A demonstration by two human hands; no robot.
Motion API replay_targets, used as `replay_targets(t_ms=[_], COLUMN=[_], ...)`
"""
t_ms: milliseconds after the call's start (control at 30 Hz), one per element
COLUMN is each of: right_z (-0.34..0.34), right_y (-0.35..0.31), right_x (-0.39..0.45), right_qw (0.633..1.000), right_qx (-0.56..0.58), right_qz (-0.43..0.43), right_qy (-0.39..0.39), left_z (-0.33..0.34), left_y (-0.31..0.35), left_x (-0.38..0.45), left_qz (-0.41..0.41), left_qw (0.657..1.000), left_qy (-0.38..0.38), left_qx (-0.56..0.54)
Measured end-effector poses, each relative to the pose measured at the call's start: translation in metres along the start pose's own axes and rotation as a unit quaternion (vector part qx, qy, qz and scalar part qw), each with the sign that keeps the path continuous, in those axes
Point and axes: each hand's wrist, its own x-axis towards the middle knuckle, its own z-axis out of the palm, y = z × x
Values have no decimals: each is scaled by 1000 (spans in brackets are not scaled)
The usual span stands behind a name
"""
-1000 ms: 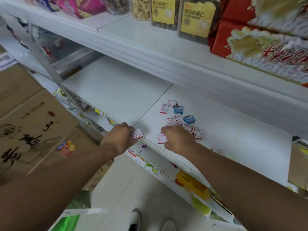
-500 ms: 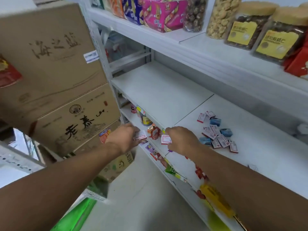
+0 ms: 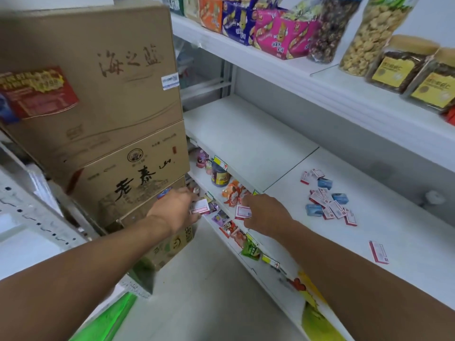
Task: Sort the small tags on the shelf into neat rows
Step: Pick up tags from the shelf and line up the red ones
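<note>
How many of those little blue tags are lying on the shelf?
3, all in the loose pile on the white shelf: one blue tag near its top, one on its right side, one at its left edge. Overlapping red-and-white tags may hide more.

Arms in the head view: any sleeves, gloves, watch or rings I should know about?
None that show. Both forearms are bare up to the frame edge, with no sleeve cuff in view. The left hand and the right hand wear no gloves. No watch, band or bracelet sits on either wrist. No ring shows, though the fingers are mostly hidden behind the backs of the hands, so I cannot rule one out.
</note>
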Motion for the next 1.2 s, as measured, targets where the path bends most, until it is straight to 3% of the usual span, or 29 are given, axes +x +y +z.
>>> replay_targets(t_ms=[833, 1200], right_z=[-20, 7], right_y=[49, 22], right_x=[67, 111], right_qw=[1000, 998], right_qx=[19, 9], right_qz=[-14, 65], right_qy=[10, -15], left_z=[-24, -18], left_y=[35, -21], left_x=[80, 149], left_qz=[-3, 94], left_qw=[999, 994], left_qy=[-9, -21], left_qx=[-37, -53])
